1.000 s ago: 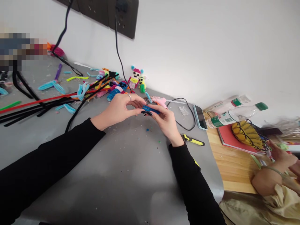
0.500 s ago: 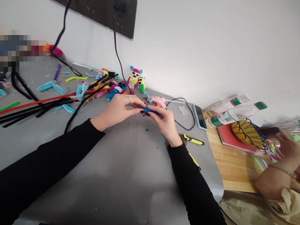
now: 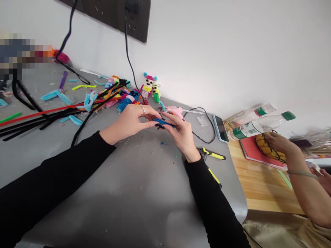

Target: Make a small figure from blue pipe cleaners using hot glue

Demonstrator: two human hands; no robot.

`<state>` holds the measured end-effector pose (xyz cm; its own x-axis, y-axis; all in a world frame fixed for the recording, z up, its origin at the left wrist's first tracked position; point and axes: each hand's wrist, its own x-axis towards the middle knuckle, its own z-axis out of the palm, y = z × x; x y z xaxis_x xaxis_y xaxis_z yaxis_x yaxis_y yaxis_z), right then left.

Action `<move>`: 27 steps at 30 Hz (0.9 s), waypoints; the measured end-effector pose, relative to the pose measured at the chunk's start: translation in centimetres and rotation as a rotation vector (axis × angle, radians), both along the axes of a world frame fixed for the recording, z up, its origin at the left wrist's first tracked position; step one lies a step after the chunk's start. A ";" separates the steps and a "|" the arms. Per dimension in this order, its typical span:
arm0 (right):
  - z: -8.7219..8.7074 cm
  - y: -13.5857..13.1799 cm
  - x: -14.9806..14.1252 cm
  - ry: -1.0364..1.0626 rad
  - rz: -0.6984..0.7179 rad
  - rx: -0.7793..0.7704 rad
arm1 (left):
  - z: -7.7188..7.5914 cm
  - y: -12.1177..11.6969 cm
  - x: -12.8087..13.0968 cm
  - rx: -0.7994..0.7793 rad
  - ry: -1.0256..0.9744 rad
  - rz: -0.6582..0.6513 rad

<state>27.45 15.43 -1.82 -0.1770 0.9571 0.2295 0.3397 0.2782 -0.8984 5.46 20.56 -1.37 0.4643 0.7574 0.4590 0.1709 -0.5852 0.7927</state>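
A blue pipe cleaner piece (image 3: pixel 165 122), apparently folded or bundled, is pinched between both hands above the grey tabletop. My left hand (image 3: pixel 136 117), with a ring on one finger, grips its left end between thumb and fingertips. Its right part sits between the thumb and fingers of my right hand (image 3: pixel 181 132), which has dark nails. Just behind the hands lies a pink glue gun (image 3: pixel 175 111). Two small fuzzy dolls, one with a pink top (image 3: pixel 148 84) and one yellow and green (image 3: pixel 156 92), stand against the wall.
Black and red pipe cleaners (image 3: pixel 51 113) and colourful pieces cover the left side. Yellow-handled pliers (image 3: pixel 213 154), a phone (image 3: pixel 220 128) and plastic bottles (image 3: pixel 253 129) are at right. Another person's hand (image 3: pixel 281 143) touches a yellow woven item (image 3: pixel 263 146) on a red notebook (image 3: pixel 248 151).
My hands stay in nearly the same place, with my right fingers slightly shifted on the blue piece. The other person's hand has reached left onto the yellow woven item.
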 end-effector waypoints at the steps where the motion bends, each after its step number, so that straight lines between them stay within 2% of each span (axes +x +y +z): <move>1: 0.1 0.0 0.0 -0.011 -0.001 0.004 | 0.0 0.0 0.0 0.013 0.005 -0.007; 6: 0.0 0.1 0.2 -0.051 -0.001 0.054 | -0.4 0.2 -0.1 0.100 0.017 -0.042; 15: 0.0 0.2 0.5 -0.186 0.013 0.206 | 0.0 0.0 -0.1 0.182 0.066 0.022; 20: -0.1 0.5 1.3 -0.312 -0.043 0.312 | -0.4 0.4 -0.3 0.248 0.034 0.081; 27: -0.3 0.6 1.6 -0.379 -0.070 0.368 | -0.8 0.6 -0.3 0.376 0.029 0.089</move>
